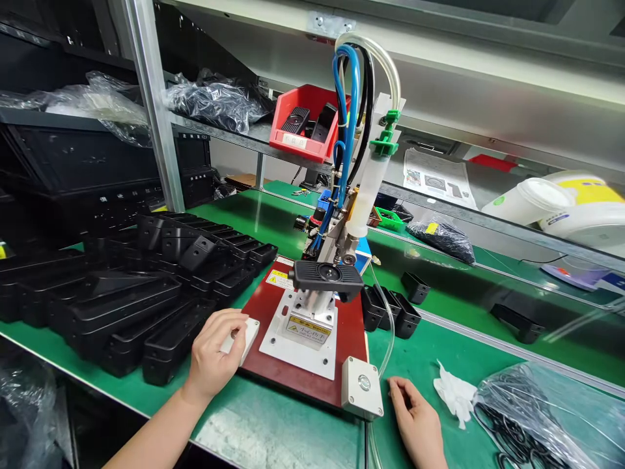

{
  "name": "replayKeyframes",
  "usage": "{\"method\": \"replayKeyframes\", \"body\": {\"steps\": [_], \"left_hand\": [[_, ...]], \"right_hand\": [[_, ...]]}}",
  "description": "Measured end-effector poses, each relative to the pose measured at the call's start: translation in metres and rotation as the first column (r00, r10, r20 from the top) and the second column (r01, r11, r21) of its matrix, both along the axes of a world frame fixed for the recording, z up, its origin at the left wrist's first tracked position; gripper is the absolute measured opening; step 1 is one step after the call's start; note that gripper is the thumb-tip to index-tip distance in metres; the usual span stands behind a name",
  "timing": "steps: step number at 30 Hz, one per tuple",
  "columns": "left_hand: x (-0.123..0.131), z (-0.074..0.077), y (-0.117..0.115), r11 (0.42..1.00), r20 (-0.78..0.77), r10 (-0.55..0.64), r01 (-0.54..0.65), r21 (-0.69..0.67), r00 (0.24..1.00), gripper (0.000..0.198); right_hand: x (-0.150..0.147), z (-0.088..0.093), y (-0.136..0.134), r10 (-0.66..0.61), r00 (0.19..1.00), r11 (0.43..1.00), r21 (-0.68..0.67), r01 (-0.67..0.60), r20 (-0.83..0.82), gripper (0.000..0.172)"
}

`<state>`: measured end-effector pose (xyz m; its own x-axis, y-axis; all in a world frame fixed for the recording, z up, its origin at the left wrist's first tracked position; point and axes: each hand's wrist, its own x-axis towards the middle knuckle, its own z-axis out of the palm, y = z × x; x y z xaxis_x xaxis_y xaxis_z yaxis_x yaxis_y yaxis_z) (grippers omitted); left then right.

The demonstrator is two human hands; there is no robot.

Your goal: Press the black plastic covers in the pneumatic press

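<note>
My left hand (221,348) is curled over a white button box (252,337) at the left edge of the red-brown machine base (303,385), touching it and partly hiding it. My right hand (415,417) rests on the green mat with its fingers curled and nothing visible in them. It lies just right of a second white box with a round metal button (364,382), apart from it. Between my hands stands a bench press with a dispensing syringe (367,195). A black plastic part with a round speaker-like grille (326,275) sits on its fixture, under the nozzle.
Many long black housings (131,299) are piled at left. Several small black parts (390,311) stand right of the machine. A bag of black rings (532,417) and a crumpled white tissue (455,393) lie at right. A red bin (310,124) stands on the shelf.
</note>
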<state>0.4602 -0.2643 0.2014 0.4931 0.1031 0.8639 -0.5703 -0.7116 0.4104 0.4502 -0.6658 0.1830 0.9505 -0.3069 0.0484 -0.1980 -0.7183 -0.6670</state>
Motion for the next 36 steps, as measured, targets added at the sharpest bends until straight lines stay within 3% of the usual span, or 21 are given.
{"method": "replayKeyframes", "body": {"steps": [36], "left_hand": [[-0.0017,0.0017,-0.0008,0.999,-0.058,0.009,-0.011,-0.034,0.998,0.013]], "right_hand": [[0.0012,-0.0002,-0.0004,0.060,0.994,0.993,-0.106,-0.050,0.091,0.051]]}}
